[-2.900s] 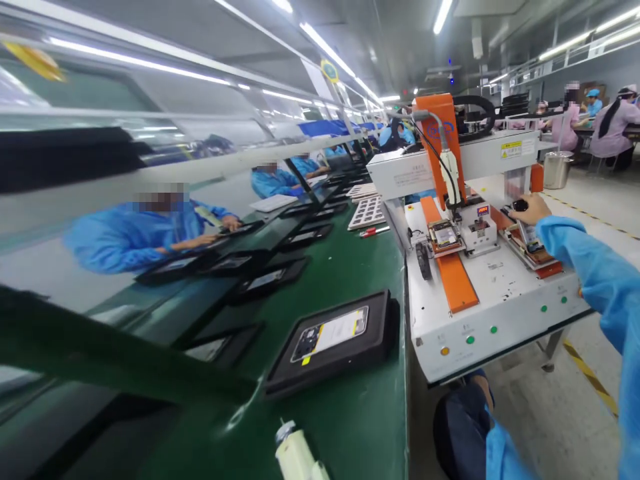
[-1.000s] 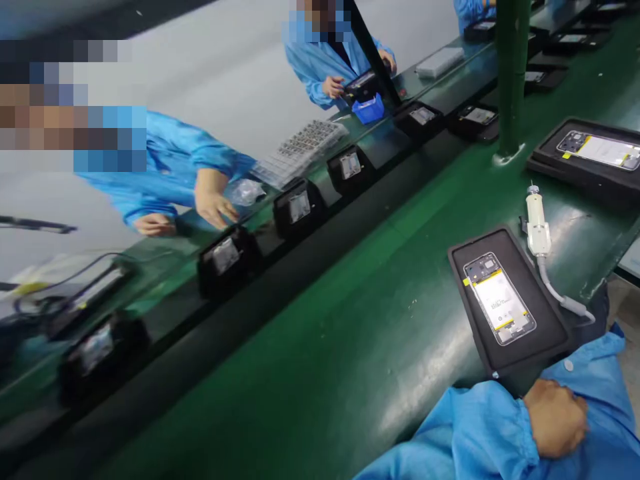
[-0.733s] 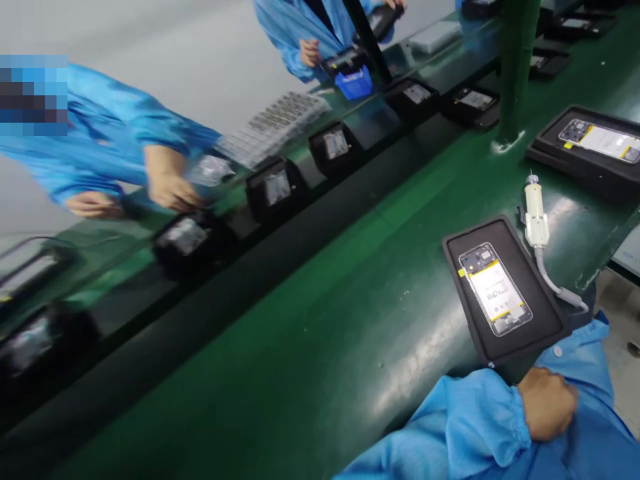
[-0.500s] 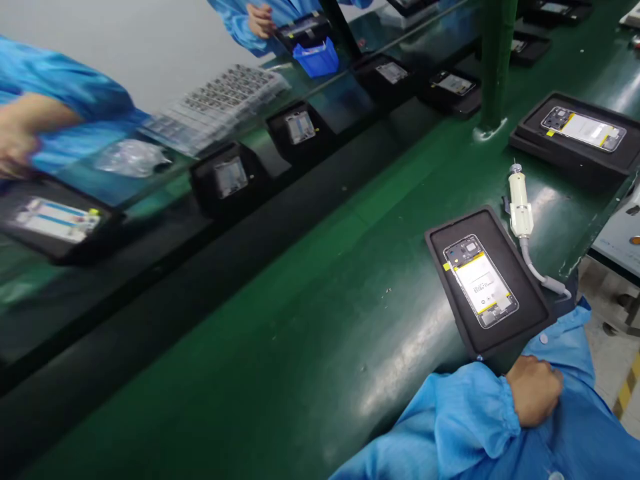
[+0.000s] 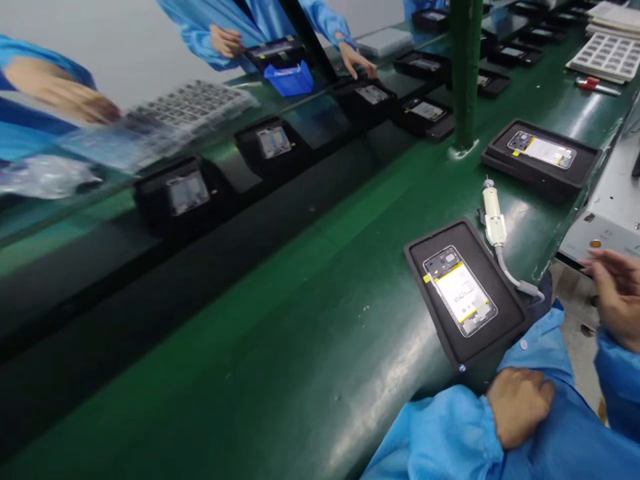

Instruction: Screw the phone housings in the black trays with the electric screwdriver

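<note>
1. Head view: the nearest phone [image 5: 460, 291], its back off and its white battery [image 5: 463, 297] showing, lies flat in a black tray [image 5: 509, 315] on the green worktop [image 5: 280, 347].
2. From the left grip [image 5: 520, 407], this phone lies a little farther out and to the left, apart from the fingers; the tray's near edge is just beside the knuckles.
3. From the right grip [image 5: 617, 293], the phone lies well to the left, with the screwdriver's cord [image 5: 510, 272] between.
4. Left grip: fingers bent under into a loose fist, back of the hand up, resting against the front of the blue smock [image 5: 565, 433]. Its palm side is hidden, so I cannot tell whether it has hold of anything.
5. Right grip: partly open, fingers slightly curved and thumb apart from them, nothing seen in it. It is near the front of the white machine [image 5: 613, 207], below the orange button [image 5: 595, 244]; I cannot tell whether it touches the machine.
6. An electric screwdriver [image 5: 494, 215] lies just beyond the tray's right side, tip pointing away.
7. Farther out, a second phone [image 5: 543, 150] sits in another black tray [image 5: 585, 160], right of the green post [image 5: 465, 80].
</note>
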A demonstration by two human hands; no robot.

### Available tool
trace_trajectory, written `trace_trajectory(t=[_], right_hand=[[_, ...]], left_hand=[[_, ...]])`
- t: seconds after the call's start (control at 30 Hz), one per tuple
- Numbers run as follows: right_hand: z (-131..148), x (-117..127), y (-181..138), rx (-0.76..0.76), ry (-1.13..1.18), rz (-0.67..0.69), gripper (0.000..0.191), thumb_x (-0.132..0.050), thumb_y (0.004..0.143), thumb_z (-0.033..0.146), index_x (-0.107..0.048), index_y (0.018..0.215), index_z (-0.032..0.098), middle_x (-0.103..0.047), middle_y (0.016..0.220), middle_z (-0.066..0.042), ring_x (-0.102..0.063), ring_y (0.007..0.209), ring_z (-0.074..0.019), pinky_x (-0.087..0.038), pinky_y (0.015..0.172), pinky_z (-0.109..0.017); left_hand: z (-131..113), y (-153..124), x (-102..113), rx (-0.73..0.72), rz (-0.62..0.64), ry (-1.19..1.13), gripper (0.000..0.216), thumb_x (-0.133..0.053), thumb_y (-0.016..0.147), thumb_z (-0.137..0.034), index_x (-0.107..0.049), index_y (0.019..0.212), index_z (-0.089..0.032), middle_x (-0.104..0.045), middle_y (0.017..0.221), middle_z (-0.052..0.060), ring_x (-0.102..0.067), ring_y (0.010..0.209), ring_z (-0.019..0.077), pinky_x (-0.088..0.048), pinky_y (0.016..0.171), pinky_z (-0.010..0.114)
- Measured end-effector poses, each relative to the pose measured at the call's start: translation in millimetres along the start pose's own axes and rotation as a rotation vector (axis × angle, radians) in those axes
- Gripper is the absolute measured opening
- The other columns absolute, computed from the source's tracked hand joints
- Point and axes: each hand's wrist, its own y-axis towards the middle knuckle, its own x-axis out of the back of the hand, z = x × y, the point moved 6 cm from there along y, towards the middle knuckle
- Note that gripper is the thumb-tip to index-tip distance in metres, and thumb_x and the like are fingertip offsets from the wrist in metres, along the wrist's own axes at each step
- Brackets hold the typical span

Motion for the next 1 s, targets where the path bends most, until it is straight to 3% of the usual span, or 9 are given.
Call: trace_trajectory(t=[0.1,0.2,0.33,0.47,0.6,0.7,0.83,0.9,1.0], right_hand=[[37,-55,-8,0.096,0.083,0.151,0.022,-0.059,0.09,0.015,-0.064,0.111,0.018,-0.068,0.101,-0.009,-0.068,0.09,-0.02,-0.056,0.081,-0.035],[68,-95,-25,0.232,0.054,0.306,0.019,-0.052,0.092,0.013,-0.064,0.107,0.017,-0.067,0.106,-0.008,-0.064,0.1,-0.0193,-0.052,0.091,-0.035],[93,-143,-65,0.411,-0.194,0.639,0.032,-0.054,0.093,0.029,-0.06,0.115,0.007,-0.057,0.124,-0.019,-0.054,0.114,-0.0299,-0.049,0.093,-0.045],[100,-172,-97,0.492,-0.59,0.864,0.037,-0.057,0.09,0.03,-0.061,0.117,0.006,-0.05,0.132,-0.023,-0.045,0.119,-0.0382,-0.047,0.087,-0.051],[101,-175,-101,0.589,-0.721,0.852,0.036,-0.046,0.09,0.016,-0.058,0.12,0.001,-0.051,0.128,-0.027,-0.044,0.123,-0.0384,-0.047,0.091,-0.051],[94,-171,-85,0.59,-0.558,0.816,0.042,-0.037,0.089,0.012,-0.053,0.126,-0.001,-0.058,0.117,-0.025,-0.055,0.112,-0.033,-0.052,0.087,-0.045],[71,-156,-48,0.204,-0.098,0.645,0.044,-0.033,0.097,0.025,-0.047,0.134,0.004,-0.068,0.085,-0.01,-0.064,0.064,-0.0185,-0.057,0.062,-0.03],[65,-145,-44,0.059,0.03,0.585,0.049,-0.039,0.098,0.033,-0.043,0.139,0.008,-0.068,0.104,-0.013,-0.068,0.081,-0.0203,-0.059,0.07,-0.031],[66,-115,-56,0.038,-0.007,0.526,0.053,-0.048,0.096,0.039,-0.043,0.142,0.014,-0.052,0.135,-0.014,-0.056,0.118,-0.027,-0.054,0.093,-0.041]], left_hand=[[-4,-36,38,-0.081,-0.465,-0.005,0.02,-0.044,0.092,-0.022,-0.062,0.097,-0.016,-0.063,0.064,0.0,-0.058,0.055,0.016,-0.042,0.046,0.031],[16,-76,71,0.016,-0.714,-0.028,0.016,-0.047,0.089,-0.014,-0.061,0.097,-0.014,-0.061,0.062,0.0,-0.053,0.052,0.0142,-0.043,0.048,0.029],[60,-110,88,0.382,-0.82,0.035,0.017,-0.053,0.089,-0.017,-0.062,0.104,-0.014,-0.063,0.079,0.006,-0.061,0.067,0.0143,-0.051,0.057,0.025],[74,-114,80,0.449,-0.781,0.078,0.02,-0.049,0.092,-0.023,-0.064,0.103,-0.016,-0.06,0.08,0.005,-0.06,0.065,0.0137,-0.051,0.055,0.024],[75,-112,74,0.471,-0.762,0.058,0.023,-0.045,0.093,-0.024,-0.066,0.1,-0.017,-0.06,0.08,0.005,-0.06,0.064,0.0133,-0.051,0.056,0.024],[75,-112,72,0.485,-0.775,0.052,0.023,-0.045,0.093,-0.025,-0.066,0.1,-0.018,-0.06,0.079,0.004,-0.061,0.064,0.0144,-0.051,0.055,0.025],[75,-114,74,0.45,-0.843,0.047,0.022,-0.047,0.093,-0.024,-0.065,0.104,-0.018,-0.063,0.075,0.003,-0.062,0.065,0.0151,-0.052,0.056,0.026],[76,-119,77,0.508,-0.912,0.073,0.022,-0.048,0.092,-0.023,-0.062,0.107,-0.016,-0.068,0.077,0.004,-0.064,0.07,0.0174,-0.054,0.063,0.031],[77,-125,76,0.697,-0.896,0.189,0.031,-0.05,0.092,-0.029,-0.058,0.117,-0.014,-0.072,0.105,0.013,-0.065,0.101,0.0305,-0.053,0.086,0.056]])
